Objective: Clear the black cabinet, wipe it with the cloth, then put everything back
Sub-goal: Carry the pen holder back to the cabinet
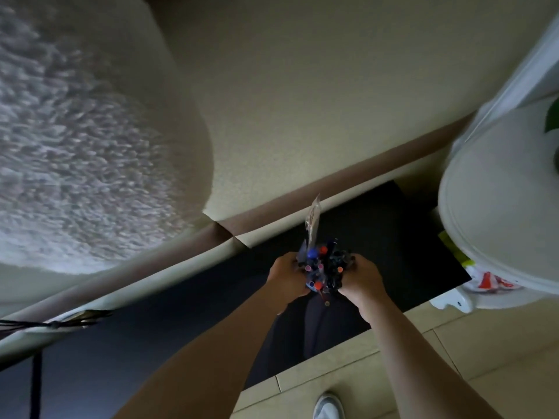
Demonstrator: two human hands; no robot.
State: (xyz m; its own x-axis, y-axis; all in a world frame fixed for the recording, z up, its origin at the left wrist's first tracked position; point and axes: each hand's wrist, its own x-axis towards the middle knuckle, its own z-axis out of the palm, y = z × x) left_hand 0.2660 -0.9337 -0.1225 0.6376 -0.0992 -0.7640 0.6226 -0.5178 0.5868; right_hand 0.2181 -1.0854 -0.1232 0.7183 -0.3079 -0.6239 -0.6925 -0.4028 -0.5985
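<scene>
Both hands met over the black cabinet (408,237), whose flat dark top ran along the foot of the beige wall (302,101). Between them they held a tight bundle of dark pens and markers with red, blue and pink caps (325,267), ends pointing up. The left hand (287,276) gripped the bundle's left side with its fingers (295,259) curled round it. The right hand (363,279) gripped the right side in the same curled way. A thin clear plastic packet (313,219) stood up out of the bundle, tilted towards the wall.

The bundle sat roughly over the middle of the cabinet's top, between its back edge by the wall and its front edge. Whether it touched the surface could not be told.

Past the cabinet's right edge stood a large white rounded object (499,207). A white wrapper with red print (490,281) and a yellow-green scrap (450,243) showed beneath its rim. A green leaf (552,113) showed at the far right. The beige tiled floor (423,373) lay in front of the cabinet, with a white shoe (328,406) on it. A black cord (36,323) crossed the cabinet's left end.
</scene>
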